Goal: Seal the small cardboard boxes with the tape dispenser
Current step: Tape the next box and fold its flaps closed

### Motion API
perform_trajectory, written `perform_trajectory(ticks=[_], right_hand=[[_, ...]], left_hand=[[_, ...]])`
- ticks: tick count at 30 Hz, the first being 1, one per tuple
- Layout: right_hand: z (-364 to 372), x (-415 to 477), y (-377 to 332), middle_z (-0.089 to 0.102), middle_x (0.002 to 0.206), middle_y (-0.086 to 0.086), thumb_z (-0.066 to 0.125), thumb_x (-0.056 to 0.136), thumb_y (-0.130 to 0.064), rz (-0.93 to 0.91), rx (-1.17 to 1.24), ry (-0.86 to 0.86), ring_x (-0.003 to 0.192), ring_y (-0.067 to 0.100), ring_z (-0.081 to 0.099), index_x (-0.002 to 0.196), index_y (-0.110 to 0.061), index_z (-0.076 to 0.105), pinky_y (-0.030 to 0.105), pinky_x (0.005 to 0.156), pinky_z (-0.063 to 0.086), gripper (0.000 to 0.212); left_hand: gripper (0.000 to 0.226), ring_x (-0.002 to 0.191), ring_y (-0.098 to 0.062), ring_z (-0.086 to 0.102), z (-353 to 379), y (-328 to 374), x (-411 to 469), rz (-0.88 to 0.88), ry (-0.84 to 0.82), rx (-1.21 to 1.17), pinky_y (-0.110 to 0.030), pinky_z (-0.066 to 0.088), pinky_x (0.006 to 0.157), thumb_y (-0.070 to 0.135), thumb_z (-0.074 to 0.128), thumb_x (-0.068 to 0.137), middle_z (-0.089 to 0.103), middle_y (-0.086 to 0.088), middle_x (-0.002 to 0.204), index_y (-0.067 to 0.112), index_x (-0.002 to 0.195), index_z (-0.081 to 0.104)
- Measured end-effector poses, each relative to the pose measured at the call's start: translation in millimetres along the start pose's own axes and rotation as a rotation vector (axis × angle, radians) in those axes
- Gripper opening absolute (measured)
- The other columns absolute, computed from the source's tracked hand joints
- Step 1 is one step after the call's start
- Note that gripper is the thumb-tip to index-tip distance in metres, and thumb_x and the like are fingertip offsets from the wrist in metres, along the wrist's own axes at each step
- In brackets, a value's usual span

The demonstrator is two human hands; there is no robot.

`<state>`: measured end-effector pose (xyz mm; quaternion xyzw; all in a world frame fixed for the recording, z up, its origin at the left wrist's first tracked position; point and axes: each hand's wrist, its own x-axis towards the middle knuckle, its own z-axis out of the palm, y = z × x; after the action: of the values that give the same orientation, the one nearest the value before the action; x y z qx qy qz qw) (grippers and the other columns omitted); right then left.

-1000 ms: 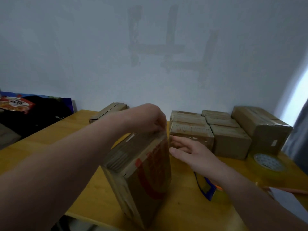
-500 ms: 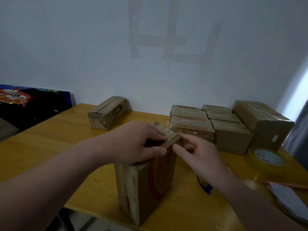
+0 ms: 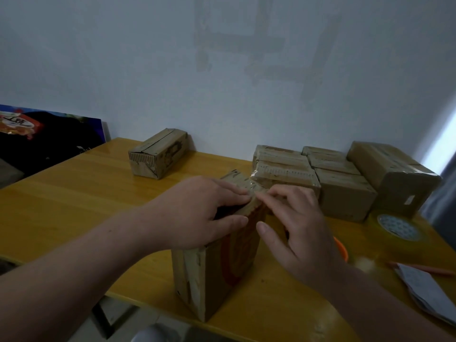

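"At the near edge of the table (image 3: 74, 193), about centre, the upright box (image 3: 212, 275) stands on end. How would you expect it to handle?"

"Light, I'd judge, and only fairly stiff. It's thin corrugated card, scuffed at the corners, so the walls should give if squeezed hard. The top flaps are the weak part (they look springy, and I see no tape holding them down)."

"And the hands?"

"The left hand (image 3: 197, 213) lies over the top, fingers curled across the flaps and thumb on the near face, clamped on the box. The right hand (image 3: 296, 225) meets it from the right, fingertips bent onto the flap edge and thumb against the right-hand face, pinching that same top end."

"Where would you hold it for taping?"

"One hand on the flaps beside the seam, pressing straight down, not on the mid-walls. Standing tall on a small base, it could tip under a sideways push."

"The tape?"

"An orange piece just behind the right hand is probably the tape dispenser (image 3: 341, 250), mostly hidden. A tape roll (image 3: 397, 227) lies flat farther right, near the taped boxes (image 3: 343, 196). A lone box (image 3: 158, 154) lies far left by the wall."
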<state>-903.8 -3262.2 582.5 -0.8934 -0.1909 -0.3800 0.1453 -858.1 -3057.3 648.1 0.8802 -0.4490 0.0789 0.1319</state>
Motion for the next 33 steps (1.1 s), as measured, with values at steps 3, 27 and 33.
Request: perform_trajectory(ticks=[3, 27, 33], right_hand=[[3, 6, 0, 0.047, 0.109, 0.000, 0.044, 0.090, -0.043, 0.054, -0.019, -0.020, 0.105, 0.011, 0.038, 0.124, -0.015, 0.063, 0.028, 0.082, 0.034, 0.048], [18, 51, 13, 0.068, 0.069, 0.006, 0.073, 0.081, -0.031, 0.885, 0.792, -0.083, 0.071, 0.019, 0.063, 0.065, -0.015, 0.068, 0.040, 0.074, 0.055, 0.024], [21, 51, 13, 0.065, 0.060, 0.008, 0.065, 0.086, -0.042, 0.713, 0.469, 0.048, 0.062, 0.027, 0.065, 0.060, -0.014, 0.067, 0.050, 0.065, 0.057, 0.039]], left_hand=[[0.060, 0.130, 0.008, 0.032, 0, 0, 1, -0.002, -0.001, 0.010, -0.010, 0.025, 0.104, 0.060, 0.035, 0.084, 0.043, 0.021, 0.142, 0.034, 0.137, 0.048], [0.062, 0.130, 0.010, 0.031, 0, 4, 0, -0.021, -0.019, 0.013, -0.012, 0.022, 0.107, 0.060, 0.033, 0.083, 0.041, 0.022, 0.143, 0.035, 0.138, 0.044], [0.062, 0.130, 0.010, 0.032, 0, 3, 1, -0.016, -0.013, 0.005, -0.016, 0.026, 0.110, 0.061, 0.033, 0.082, 0.041, 0.022, 0.143, 0.036, 0.137, 0.045]])
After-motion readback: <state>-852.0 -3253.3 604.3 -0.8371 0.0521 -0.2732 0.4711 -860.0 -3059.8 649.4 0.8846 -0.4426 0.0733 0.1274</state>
